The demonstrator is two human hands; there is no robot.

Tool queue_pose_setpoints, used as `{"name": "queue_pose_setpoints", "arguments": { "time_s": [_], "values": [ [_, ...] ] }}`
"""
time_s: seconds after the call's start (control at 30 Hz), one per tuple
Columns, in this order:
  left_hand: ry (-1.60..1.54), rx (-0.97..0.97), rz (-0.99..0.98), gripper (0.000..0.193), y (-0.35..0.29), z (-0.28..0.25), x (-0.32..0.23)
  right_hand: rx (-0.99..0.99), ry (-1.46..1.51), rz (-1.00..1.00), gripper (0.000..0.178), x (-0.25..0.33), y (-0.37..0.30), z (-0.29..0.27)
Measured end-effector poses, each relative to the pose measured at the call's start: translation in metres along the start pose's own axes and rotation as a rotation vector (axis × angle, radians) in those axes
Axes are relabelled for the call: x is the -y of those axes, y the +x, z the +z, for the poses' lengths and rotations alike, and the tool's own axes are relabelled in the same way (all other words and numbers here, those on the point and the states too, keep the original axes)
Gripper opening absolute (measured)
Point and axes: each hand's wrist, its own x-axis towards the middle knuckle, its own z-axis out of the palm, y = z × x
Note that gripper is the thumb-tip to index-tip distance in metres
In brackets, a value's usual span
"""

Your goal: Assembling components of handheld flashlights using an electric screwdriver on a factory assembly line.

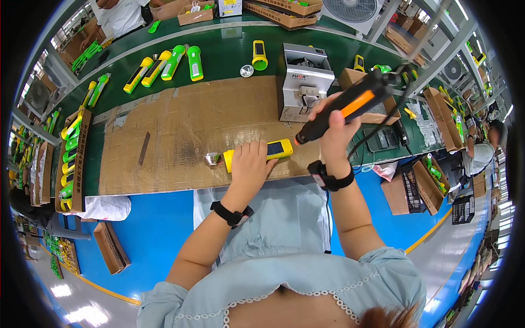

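My left hand (pixel 249 164) is closed over a yellow flashlight (pixel 287 145) lying on a cardboard sheet (pixel 180 123). A dark panel shows on the flashlight's right part; its middle is hidden under my fingers. Beside its left end is a small shiny reflector cup (pixel 212 159). My right hand (pixel 336 131) grips a black electric screwdriver (pixel 342 108) with an orange stripe. The screwdriver slants down to the left, its reddish tip near the flashlight's right end; whether they touch I cannot tell. A black cable hangs from the tool's upper end.
A silver machine (pixel 306 82) stands beyond my hands. Several yellow and green flashlights (pixel 172 63) lie along the green bench. Another flashlight (pixel 259 55) stands near a loose reflector (pixel 246 70). At the left edge is a cardboard box (pixel 81 164) of flashlights; a black device (pixel 381 140) lies right.
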Motion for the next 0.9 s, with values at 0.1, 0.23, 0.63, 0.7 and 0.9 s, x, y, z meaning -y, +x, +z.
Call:
{"name": "queue_pose_setpoints", "arguments": {
  "time_s": [0.1,0.23,0.63,0.7,0.9],
  "values": [
    [-0.049,0.015,-0.03,0.049,0.003,-0.002,-0.001,-0.064,-0.062,-0.195,0.035,0.008,0.035,-0.005],
    [-0.053,0.046,-0.071,0.049,0.005,-0.001,-0.002,-0.167,-0.092,-0.216,0.024,-0.003,0.072,-0.01],
    [-0.313,0.168,-0.023,0.044,0.04,0.016,-0.013,-0.046,-0.28,-0.096,0.022,-0.03,0.101,-0.01],
    [-0.328,0.149,-0.025,0.042,0.037,0.016,-0.013,-0.018,-0.278,-0.03,0.025,-0.024,0.097,-0.009],
    [-0.4,0.066,0.001,0.041,0.021,0.013,-0.021,0.043,-0.158,0.075,0.037,-0.008,0.044,-0.004]
  ]
}}
